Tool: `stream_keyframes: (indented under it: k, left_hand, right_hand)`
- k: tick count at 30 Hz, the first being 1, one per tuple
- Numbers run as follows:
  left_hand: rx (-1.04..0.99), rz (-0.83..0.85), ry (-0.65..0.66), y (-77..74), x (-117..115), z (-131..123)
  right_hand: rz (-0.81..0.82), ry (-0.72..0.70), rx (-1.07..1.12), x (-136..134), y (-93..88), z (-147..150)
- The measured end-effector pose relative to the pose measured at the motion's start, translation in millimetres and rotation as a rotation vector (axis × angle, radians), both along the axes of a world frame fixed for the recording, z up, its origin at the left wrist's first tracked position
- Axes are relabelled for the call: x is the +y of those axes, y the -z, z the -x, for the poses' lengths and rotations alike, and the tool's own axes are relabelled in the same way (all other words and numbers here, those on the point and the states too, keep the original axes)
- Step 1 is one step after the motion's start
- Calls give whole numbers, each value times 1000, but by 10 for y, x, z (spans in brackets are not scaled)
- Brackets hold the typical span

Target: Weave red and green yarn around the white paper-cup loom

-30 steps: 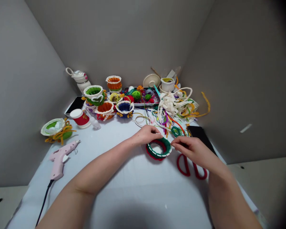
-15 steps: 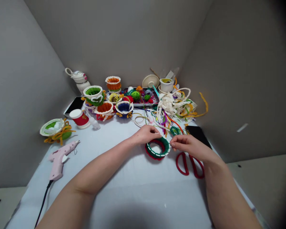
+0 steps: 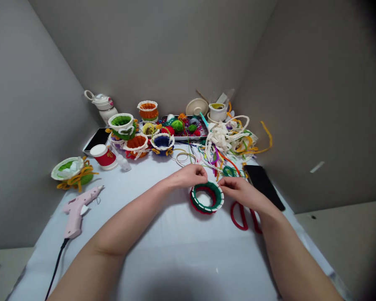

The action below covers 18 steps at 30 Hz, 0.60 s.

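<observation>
A small round woven yarn basket (image 3: 217, 200) sits on the table in front of me, its inside green, its outer side red, with white strips along the rim. My left hand (image 3: 194, 175) pinches at the far edge of that rim, fingers pressed together. On the rim's upper right, the fingertips of my right hand (image 3: 233, 186) are closed too. Any thread between the fingers is too small to make out. Red-handled scissors (image 3: 240, 216) lie just below my right hand, partly covered by the forearm.
A pink glue gun (image 3: 78, 215) lies at left by a red-and-white paper cup (image 3: 103, 156). Finished woven baskets (image 3: 136, 144) stand behind. A tray of yarn balls (image 3: 177, 125), tangled white lace (image 3: 222, 138) and a black phone (image 3: 265, 186) are farther back and right.
My right hand has moved left and slightly up, from beside the basket to its rim. My left hand has shifted slightly along the far edge. More of the phone shows; the forearm covers more of the scissors.
</observation>
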<state>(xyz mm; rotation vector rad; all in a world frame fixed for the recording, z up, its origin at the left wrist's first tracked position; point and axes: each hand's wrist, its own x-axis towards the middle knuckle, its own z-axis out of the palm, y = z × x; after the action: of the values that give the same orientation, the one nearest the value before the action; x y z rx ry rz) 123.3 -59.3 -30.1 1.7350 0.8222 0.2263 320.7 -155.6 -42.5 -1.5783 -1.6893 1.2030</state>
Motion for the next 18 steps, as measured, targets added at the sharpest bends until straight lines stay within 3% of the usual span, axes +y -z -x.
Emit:
stream_keyframes:
  k: [4,8,13,18]
  left_hand:
    - [-80,-39,61,-54,-22,-4]
    - [-174,-60,156,5,-60,-53]
    - [-156,-135,109,131,-62,-81]
    - [-123,-163,121,114,-69,-62]
  right_hand:
    - [-32,10,10,18,42,38]
    - [-43,24,7,30,103,44]
    - [-67,67,-18,44,144,65]
    - [-100,20,-101,-4,51,50]
